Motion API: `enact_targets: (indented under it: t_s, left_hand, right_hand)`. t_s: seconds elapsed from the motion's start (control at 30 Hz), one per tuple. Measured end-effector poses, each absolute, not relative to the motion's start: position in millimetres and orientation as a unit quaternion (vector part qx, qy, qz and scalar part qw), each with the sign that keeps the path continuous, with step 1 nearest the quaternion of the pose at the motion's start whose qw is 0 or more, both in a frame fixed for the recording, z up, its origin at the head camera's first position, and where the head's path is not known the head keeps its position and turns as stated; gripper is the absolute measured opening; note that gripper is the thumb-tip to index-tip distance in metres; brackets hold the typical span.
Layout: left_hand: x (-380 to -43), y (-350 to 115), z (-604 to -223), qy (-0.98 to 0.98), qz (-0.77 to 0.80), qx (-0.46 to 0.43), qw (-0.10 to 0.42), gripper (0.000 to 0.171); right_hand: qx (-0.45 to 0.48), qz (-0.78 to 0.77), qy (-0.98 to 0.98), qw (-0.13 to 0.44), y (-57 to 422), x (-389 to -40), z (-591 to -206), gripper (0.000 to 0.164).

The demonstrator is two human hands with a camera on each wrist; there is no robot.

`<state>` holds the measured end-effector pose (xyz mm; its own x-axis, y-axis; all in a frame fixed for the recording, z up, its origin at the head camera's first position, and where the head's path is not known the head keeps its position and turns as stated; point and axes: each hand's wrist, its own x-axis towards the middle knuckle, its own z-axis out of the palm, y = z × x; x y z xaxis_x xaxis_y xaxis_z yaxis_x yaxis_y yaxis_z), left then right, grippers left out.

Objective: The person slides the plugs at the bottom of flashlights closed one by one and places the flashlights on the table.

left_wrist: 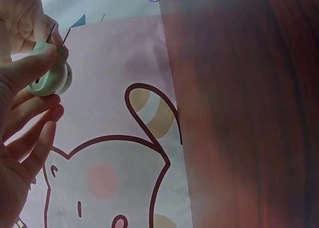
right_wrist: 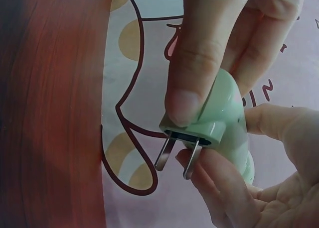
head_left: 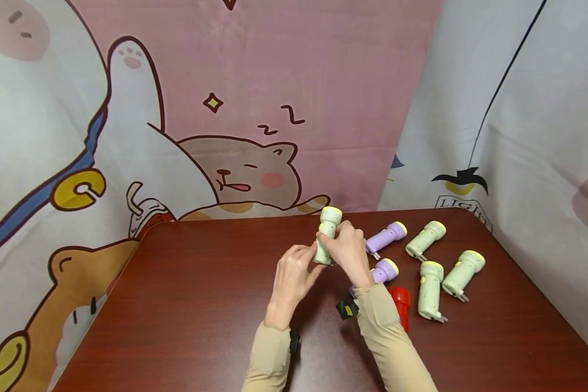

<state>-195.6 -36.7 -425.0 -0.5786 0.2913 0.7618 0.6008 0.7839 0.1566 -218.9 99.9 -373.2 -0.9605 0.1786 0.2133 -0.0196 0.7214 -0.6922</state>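
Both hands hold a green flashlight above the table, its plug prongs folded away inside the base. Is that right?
Not quite. Both hands, left hand and right hand, do hold the green flashlight, but its prongs are folded out, sticking from the base. The right wrist view shows them clearly.

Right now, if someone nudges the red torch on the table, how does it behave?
The red torch lies on its side with a rounded body, so it would probably roll. It looks like rigid plastic, likely stiff and light. The right sleeve hides part of it.
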Motion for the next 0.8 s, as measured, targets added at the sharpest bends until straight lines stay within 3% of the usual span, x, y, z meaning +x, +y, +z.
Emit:
enact_targets:
  t_s: [0.8]
  left_hand:
    - [-197.6, -40.9, -427.0, -0.86, -0.184, -0.275, 0.389, 0.044]
  right_hand:
    - [-0.041, 0.363, -0.92, 0.144, 96.2, -217.7, -371.9, 0.039]
